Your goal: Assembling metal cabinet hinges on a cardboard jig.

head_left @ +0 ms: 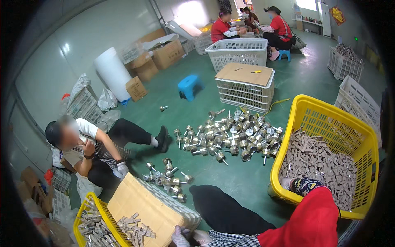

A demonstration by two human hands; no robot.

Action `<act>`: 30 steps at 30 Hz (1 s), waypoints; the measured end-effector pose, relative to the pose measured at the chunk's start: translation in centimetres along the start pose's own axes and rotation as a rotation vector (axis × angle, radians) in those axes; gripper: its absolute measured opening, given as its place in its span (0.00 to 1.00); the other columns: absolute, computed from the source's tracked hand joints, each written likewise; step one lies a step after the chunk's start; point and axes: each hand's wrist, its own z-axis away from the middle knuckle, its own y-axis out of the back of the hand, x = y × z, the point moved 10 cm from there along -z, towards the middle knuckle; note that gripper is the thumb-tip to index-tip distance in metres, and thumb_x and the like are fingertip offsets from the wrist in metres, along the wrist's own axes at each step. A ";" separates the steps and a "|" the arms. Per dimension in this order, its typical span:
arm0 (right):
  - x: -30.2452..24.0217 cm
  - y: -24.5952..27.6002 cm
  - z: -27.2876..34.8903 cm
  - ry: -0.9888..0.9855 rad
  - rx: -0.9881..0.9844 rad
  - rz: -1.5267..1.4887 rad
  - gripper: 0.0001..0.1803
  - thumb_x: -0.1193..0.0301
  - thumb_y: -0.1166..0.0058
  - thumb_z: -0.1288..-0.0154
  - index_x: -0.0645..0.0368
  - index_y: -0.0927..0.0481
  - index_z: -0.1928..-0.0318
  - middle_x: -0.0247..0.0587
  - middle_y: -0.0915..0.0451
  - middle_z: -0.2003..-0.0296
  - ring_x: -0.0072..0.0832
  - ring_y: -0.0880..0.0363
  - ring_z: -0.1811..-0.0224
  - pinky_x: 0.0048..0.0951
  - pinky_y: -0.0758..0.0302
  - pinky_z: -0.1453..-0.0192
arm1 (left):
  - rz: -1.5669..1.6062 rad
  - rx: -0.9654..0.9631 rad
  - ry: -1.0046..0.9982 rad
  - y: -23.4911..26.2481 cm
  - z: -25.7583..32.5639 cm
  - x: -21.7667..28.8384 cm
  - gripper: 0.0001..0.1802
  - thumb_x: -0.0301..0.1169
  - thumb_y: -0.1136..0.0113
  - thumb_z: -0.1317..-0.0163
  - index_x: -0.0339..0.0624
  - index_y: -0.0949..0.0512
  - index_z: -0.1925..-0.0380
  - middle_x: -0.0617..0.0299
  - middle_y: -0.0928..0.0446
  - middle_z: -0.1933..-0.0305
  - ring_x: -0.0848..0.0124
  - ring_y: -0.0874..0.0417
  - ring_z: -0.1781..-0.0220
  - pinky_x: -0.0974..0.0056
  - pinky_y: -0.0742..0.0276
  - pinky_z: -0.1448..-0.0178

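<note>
My right arm, in a red sleeve with a dark patterned cuff, reaches into the yellow basket (304, 101) on the right. The basket holds a heap of small, flat, grey-brown metal pieces (323, 168). My gloved right hand (286, 183) is at the basket's left inner side, its fingers too small and hidden to read. At the lower edge, my gloved left hand (180, 237) is beside the corner of a cardboard sheet (144, 199) lying on a white crate. Several similar metal pieces (135, 228) lie on that cardboard. The left fingers are partly cut off by the frame.
Round metal parts with rods (234, 136) lie piled on the green floor. A seated co-worker (90, 148) is at left, beside a smaller yellow basket (109, 220). Beyond are a blue stool (190, 86), white crates (245, 92) and more people (279, 31).
</note>
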 end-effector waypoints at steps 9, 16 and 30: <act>-6.9 10.7 0.0 0.258 0.091 -0.100 0.20 0.57 0.46 0.54 0.62 0.21 0.67 0.48 0.20 0.72 0.37 0.21 0.67 0.36 0.28 0.66 | -0.198 -0.025 -0.362 -1.9 1.0 4.7 0.23 0.44 0.53 0.39 0.33 0.23 0.77 0.58 0.24 0.79 0.70 0.24 0.77 0.65 0.28 0.69; -9.4 21.0 13.0 -0.036 0.372 -1.471 0.17 0.68 0.58 0.41 0.68 0.25 0.59 0.46 0.21 0.77 0.28 0.25 0.84 0.24 0.29 0.83 | 0.030 -0.010 -0.231 -1.2 -1.2 2.5 0.22 0.42 0.48 0.40 0.29 0.22 0.69 0.54 0.21 0.75 0.68 0.20 0.74 0.65 0.26 0.66; -55.1 27.2 22.9 0.817 -0.160 -1.005 0.33 0.59 0.55 0.44 0.57 0.42 0.38 0.49 0.31 0.46 0.39 0.29 0.47 0.27 0.25 0.58 | 0.149 -0.013 -0.152 -1.9 -1.5 0.5 0.22 0.44 0.48 0.42 0.34 0.19 0.75 0.56 0.22 0.80 0.71 0.23 0.79 0.66 0.28 0.70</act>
